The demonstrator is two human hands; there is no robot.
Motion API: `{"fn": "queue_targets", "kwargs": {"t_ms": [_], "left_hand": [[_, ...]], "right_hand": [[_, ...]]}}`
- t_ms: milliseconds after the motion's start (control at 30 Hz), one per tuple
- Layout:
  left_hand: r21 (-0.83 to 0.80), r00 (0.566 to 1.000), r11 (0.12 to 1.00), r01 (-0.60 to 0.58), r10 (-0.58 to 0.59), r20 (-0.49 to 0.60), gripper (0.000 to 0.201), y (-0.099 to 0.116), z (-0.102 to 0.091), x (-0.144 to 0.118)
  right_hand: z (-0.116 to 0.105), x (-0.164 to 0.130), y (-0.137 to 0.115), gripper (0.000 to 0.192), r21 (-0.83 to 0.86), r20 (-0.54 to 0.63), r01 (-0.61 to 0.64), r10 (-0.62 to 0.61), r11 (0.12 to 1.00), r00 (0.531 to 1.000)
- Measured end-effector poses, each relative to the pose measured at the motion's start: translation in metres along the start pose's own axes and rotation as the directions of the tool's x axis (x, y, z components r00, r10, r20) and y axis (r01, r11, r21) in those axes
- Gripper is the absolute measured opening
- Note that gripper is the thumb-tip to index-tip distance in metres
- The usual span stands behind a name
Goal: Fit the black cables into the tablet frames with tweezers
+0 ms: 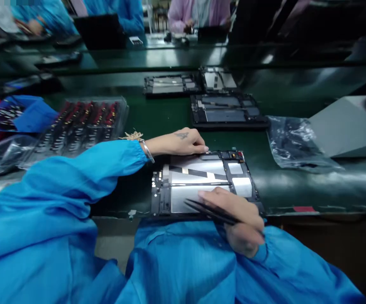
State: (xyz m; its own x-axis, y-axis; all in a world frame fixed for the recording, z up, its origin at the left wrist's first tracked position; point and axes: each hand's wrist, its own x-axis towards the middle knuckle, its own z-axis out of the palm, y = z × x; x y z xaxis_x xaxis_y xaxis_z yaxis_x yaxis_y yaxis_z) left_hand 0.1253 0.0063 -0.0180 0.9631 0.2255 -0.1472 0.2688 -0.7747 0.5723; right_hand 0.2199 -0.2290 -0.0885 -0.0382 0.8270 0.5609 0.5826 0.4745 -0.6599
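Observation:
An opened tablet (198, 200) lies at the table's near edge, its silver battery plates, black frame and ribbon strips exposed. My left hand (185, 142) rests at its far edge, fingers curled and closed on the rim; the fingertips are partly hidden. Over the near right part of the tablet is my right hand (241, 215), slightly blurred, closed around black tweezers (212, 209). The tweezers' two tips point left, slightly apart, above a silver plate, with nothing visible between them. I cannot tell whether they touch it.
Beyond my hands lie more opened tablets (230, 109). To the left are a clear plastic tray (124, 112) of small red-and-black parts and a blue bin (33, 114). A plastic bag (293, 143) and a grey box (344, 124) stand right. Co-workers sit across the bench.

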Motion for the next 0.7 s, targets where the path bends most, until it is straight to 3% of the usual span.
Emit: {"fn": "queue_targets", "kwargs": {"t_ms": [100,233,300,367,433,500,567,633,700], "left_hand": [[-0.045,0.999,0.999,-0.015,0.014,-0.035,0.036,0.004,-0.009,-0.003],[-0.246,0.997,0.967,-0.064,0.052,-0.055,0.03,0.009,-0.019,-0.007],[-0.369,1.0,0.929,-0.024,0.02,-0.015,0.029,0.014,-0.024,-0.008],[-0.415,0.999,0.909,-0.027,0.007,-0.049,0.023,0.019,-0.03,-0.01],[-0.408,0.99,0.91,-0.067,0.011,-0.139,0.018,0.023,-0.039,-0.014],[-0.415,0.979,0.905,-0.091,0.005,-0.203,0.024,0.026,-0.046,-0.019],[-0.452,0.968,0.886,-0.103,-0.015,-0.252,0.033,0.028,-0.05,-0.022],[-0.499,0.949,0.857,-0.128,-0.041,-0.314,0.032,0.031,-0.047,-0.026],[-0.567,0.927,0.806,-0.168,-0.067,-0.37,0.017,0.035,-0.039,-0.031]], "right_hand": [[0.004,0.009,0.0,0.055,0.152,-0.202,0.092,-0.06,0.984,0.978],[0.007,0.012,-0.003,0.053,0.09,-0.196,0.086,-0.067,0.992,0.978],[0.002,0.013,0.0,0.063,0.062,-0.134,0.126,-0.117,0.99,0.984],[-0.012,0.014,0.004,0.069,-0.013,0.006,0.225,-0.225,0.974,0.974],[-0.032,0.019,0.01,0.074,-0.121,0.204,0.354,-0.326,0.927,0.923],[-0.054,0.024,0.015,0.074,-0.196,0.336,0.402,-0.324,0.894,0.884],[-0.074,0.027,0.015,0.058,-0.21,0.292,0.294,-0.227,0.932,0.929],[-0.088,0.027,0.011,0.034,-0.128,0.067,0.052,-0.044,0.99,0.997],[-0.095,0.025,0.005,0.018,0.011,-0.136,-0.18,0.18,0.984,0.974]]}}
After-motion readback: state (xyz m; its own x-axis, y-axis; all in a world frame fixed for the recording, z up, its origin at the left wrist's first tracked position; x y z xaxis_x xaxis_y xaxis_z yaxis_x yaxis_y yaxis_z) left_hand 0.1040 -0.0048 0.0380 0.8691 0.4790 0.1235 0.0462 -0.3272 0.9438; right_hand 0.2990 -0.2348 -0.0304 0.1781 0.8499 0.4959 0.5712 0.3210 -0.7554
